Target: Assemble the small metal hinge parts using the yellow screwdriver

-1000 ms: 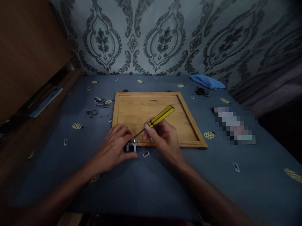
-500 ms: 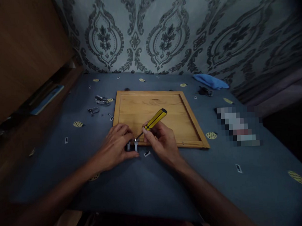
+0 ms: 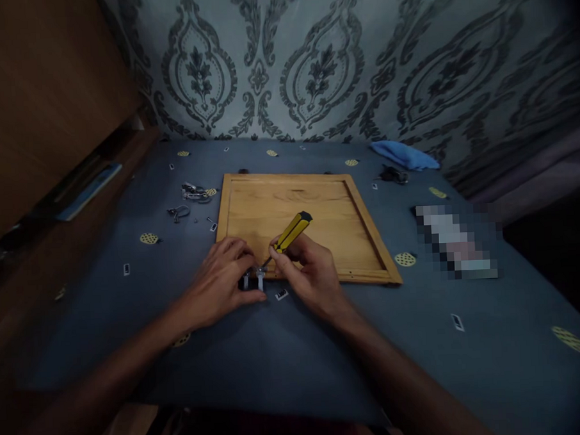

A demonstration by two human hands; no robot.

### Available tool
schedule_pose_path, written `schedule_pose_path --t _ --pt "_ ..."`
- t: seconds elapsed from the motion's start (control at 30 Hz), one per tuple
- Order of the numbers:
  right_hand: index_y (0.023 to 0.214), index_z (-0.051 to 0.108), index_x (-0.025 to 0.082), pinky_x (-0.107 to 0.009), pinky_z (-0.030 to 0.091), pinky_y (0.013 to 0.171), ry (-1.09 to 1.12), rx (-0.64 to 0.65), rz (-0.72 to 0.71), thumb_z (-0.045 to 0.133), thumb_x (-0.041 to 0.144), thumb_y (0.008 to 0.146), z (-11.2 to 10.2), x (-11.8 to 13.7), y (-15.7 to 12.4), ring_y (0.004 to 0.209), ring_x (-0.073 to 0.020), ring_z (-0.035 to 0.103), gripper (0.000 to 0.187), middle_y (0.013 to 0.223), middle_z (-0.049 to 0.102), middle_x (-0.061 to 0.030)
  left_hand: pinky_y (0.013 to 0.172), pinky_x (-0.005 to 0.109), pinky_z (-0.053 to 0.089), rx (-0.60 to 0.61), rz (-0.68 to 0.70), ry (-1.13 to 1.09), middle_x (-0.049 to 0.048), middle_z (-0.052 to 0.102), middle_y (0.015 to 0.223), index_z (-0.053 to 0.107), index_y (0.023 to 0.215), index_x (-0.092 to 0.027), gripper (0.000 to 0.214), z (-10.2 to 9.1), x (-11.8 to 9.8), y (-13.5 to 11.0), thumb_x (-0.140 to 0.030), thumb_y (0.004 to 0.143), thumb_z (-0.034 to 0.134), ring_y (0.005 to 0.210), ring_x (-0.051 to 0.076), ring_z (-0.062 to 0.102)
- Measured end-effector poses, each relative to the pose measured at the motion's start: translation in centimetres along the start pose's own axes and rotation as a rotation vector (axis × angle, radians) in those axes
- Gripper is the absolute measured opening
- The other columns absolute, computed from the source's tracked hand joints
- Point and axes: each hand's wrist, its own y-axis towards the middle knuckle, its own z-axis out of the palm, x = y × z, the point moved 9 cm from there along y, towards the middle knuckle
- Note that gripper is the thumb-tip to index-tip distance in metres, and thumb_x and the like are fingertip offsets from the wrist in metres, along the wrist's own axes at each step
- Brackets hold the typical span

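A framed wooden panel [image 3: 295, 224] lies flat on the cloth-covered table. At its near edge, left of the middle, sits a small silver metal hinge [image 3: 261, 280], partly hidden by fingers. My left hand [image 3: 220, 281] curls round the hinge, thumb on the near side and fingers over the frame. Between the thumb and fingers of my right hand [image 3: 309, 271] is a yellow and black screwdriver [image 3: 293, 230]. It slants, handle up to the right, with its tip down at the hinge.
Left of the panel lie several metal fittings [image 3: 193, 193], another metal piece [image 3: 178, 213] and a small screw [image 3: 210, 220]. A blue cloth [image 3: 405, 155] and a dark object [image 3: 392, 174] lie at the back right. A blurred-out item [image 3: 457, 242] rests at right. Patterned wall behind; wooden cabinet at left.
The screwdriver's handle has tilted slightly left and more upright, and my right fingers have shifted a little with it. My left hand stays in place at the hinge.
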Motion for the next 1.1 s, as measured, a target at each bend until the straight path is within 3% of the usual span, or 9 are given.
schedule_pose_path --t 0.27,0.33,0.43,0.53,0.63,0.7,0.77,0.87,1.1 --pt "0.086 0.064 0.021 -0.027 0.051 0.060 -0.082 -0.016 -0.049 0.065 0.028 0.093 -0.3 0.7 -0.1 0.065 -0.0152 0.061 0.010 0.074 0.066 -0.0019 0.100 0.048 0.049 0.037 -0.022 -0.026 0.0077 0.067 0.117 0.071 0.105 -0.022 0.032 0.0 0.1 0.1 -0.042 0.084 0.084 0.117 0.031 0.056" --pt "0.100 0.065 0.021 -0.025 0.053 0.057 0.050 0.011 0.036 0.065 0.030 0.093 0.1 0.0 -0.1 0.062 -0.0132 0.061 0.011 0.083 0.069 -0.0023 0.100 0.048 0.048 0.042 -0.024 -0.032 0.0075 0.067 0.117 0.071 0.106 -0.023 0.032 -0.1 0.1 0.1 -0.042 0.083 0.084 0.117 0.031 0.056" --pt "0.127 0.059 0.024 -0.022 0.054 0.052 0.265 0.063 0.142 0.065 0.033 0.095 0.8 -0.4 -0.2 0.058 -0.0094 0.060 0.034 0.101 0.071 -0.0038 0.101 0.049 0.048 0.041 -0.023 -0.034 0.0073 0.066 0.117 0.071 0.108 -0.023 0.033 -0.1 0.1 0.1 -0.041 0.083 0.084 0.117 0.031 0.056" --pt "0.138 0.053 0.026 -0.021 0.056 0.057 0.323 0.068 0.148 0.068 0.038 0.095 0.6 0.3 -0.3 0.064 -0.0093 0.063 0.047 0.110 0.068 -0.0050 0.100 0.049 0.049 0.042 -0.026 -0.016 0.0083 0.066 0.118 0.072 0.108 -0.021 0.035 0.0 0.1 0.1 -0.041 0.082 0.085 0.117 0.032 0.056" --pt "0.144 0.048 0.029 -0.024 0.058 0.061 0.350 0.090 0.123 0.056 0.046 0.102 0.4 1.1 -0.3 0.067 -0.0095 0.065 0.046 0.120 0.065 -0.0061 0.100 0.049 0.049 0.040 -0.025 -0.017 0.0086 0.066 0.118 0.072 0.107 -0.020 0.037 0.1 0.3 0.1 -0.042 0.081 0.086 0.117 0.032 0.056" --pt "0.142 0.049 0.030 -0.027 0.058 0.062 0.348 0.101 0.118 0.044 0.050 0.107 0.3 1.3 -0.3 0.066 -0.0103 0.064 0.041 0.118 0.066 -0.0061 0.101 0.049 0.048 0.029 -0.021 -0.026 0.0078 0.066 0.119 0.072 0.105 -0.021 0.034 0.1 0.3 0.0 -0.043 0.082 0.085 0.117 0.031 0.056" --pt "0.134 0.056 0.028 -0.028 0.056 0.061 0.336 0.099 0.121 0.043 0.054 0.107 0.2 1.5 -0.2 0.063 -0.0117 0.062 0.040 0.103 0.069 -0.0042 0.102 0.050 0.048 0.021 -0.022 -0.026 0.0076 0.066 0.120 0.071 0.104 -0.022 0.032 0.0 0.3 0.0 -0.044 0.084 0.083 0.118 0.031 0.056" --pt "0.117 0.065 0.025 -0.027 0.052 0.055 0.360 0.083 0.129 0.054 0.055 0.102 0.0 1.8 0.1 0.057 -0.0123 0.057 0.036 0.075 0.062 0.0016 0.103 0.051 0.048 0.029 -0.023 -0.026 0.0079 0.066 0.122 0.071 0.105 -0.022 0.031 0.0 0.3 0.1 -0.043 0.084 0.083 0.119 0.031 0.056" --pt "0.089 0.063 0.021 -0.023 0.044 0.047 0.441 0.024 0.217 0.076 0.050 0.086 0.0 1.4 1.4 0.051 -0.0085 0.053 0.032 0.069 0.059 0.0051 0.100 0.049 0.050 0.029 -0.020 -0.023 0.0075 0.066 0.121 0.072 0.107 -0.022 0.033 0.0 0.4 0.1 -0.044 0.085 0.082 0.118 0.031 0.057"
